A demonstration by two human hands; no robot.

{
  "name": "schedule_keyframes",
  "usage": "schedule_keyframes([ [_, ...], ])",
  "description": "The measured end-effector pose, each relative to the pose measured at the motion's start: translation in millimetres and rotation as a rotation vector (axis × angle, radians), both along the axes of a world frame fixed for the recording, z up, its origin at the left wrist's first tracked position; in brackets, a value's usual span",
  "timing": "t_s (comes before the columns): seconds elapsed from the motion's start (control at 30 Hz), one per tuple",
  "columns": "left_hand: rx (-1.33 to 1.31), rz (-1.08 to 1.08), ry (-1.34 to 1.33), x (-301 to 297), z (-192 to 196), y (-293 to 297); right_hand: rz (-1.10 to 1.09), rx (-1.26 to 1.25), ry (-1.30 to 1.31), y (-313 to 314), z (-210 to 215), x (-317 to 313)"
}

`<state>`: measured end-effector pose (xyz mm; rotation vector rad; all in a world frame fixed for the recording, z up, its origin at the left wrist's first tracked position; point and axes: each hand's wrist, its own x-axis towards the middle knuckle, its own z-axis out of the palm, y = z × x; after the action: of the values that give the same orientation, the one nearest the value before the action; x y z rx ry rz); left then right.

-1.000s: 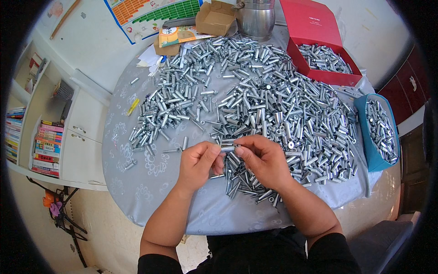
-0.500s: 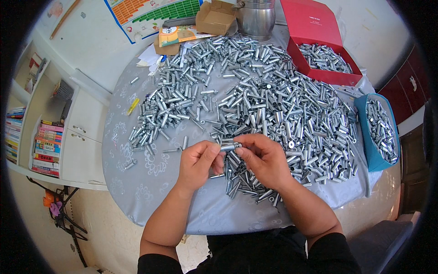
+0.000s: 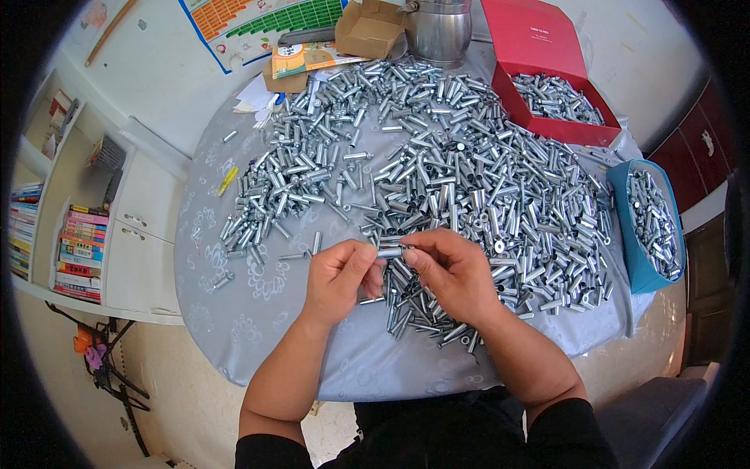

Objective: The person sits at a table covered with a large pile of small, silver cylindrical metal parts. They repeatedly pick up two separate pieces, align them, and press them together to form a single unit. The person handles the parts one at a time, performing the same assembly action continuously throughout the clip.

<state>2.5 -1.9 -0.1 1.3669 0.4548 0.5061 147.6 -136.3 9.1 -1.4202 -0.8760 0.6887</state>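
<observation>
Between my two hands, over the near part of the table, lies a short silvery expansion bolt [image 3: 389, 253], roughly level. My left hand [image 3: 337, 280] pinches its left end between thumb and curled fingers. At the right end, my right hand [image 3: 455, 275] closes thumb and forefinger on the tip, hiding what sits there. Just beyond and to the right spreads a large heap of metal sleeves and bolts [image 3: 500, 211]. Farther left, a looser pile of bolts with sleeves [image 3: 285, 184] covers the cloth. A few single pieces lie near my left hand.
The round table wears a grey patterned cloth [image 3: 226, 336]. A red box [image 3: 562, 131] and a teal bin [image 3: 625, 234], both holding metal parts, stand on the right. At the back are a cardboard box [image 3: 369, 31] and a metal pot [image 3: 439, 35]. A yellow marker [image 3: 227, 181] lies left.
My right fingertips have shifted slightly at the bolt's right end and now cover more of it. My left hand holds its place, and the piles look the same.
</observation>
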Motion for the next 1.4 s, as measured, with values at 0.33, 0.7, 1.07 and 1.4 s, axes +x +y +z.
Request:
schedule_keyframes([
  [0.33, 0.01, -0.014, 0.003, 1, 2, -1, -0.206, 0.136, 0.197, 2, 8, 3],
  [0.7, -0.04, 0.027, -0.03, 1, -5, 2, -0.231, 0.091, -0.155, 3, 2, 1],
  [1.07, 0.004, -0.016, -0.079, 3, -5, 1, -0.042, -0.013, -0.215, 0, 8, -2],
  [1.4, -0.04, 0.106, -0.059, 4, 1, 4, -0.102, 0.001, 0.168, 1, 3, 0],
])
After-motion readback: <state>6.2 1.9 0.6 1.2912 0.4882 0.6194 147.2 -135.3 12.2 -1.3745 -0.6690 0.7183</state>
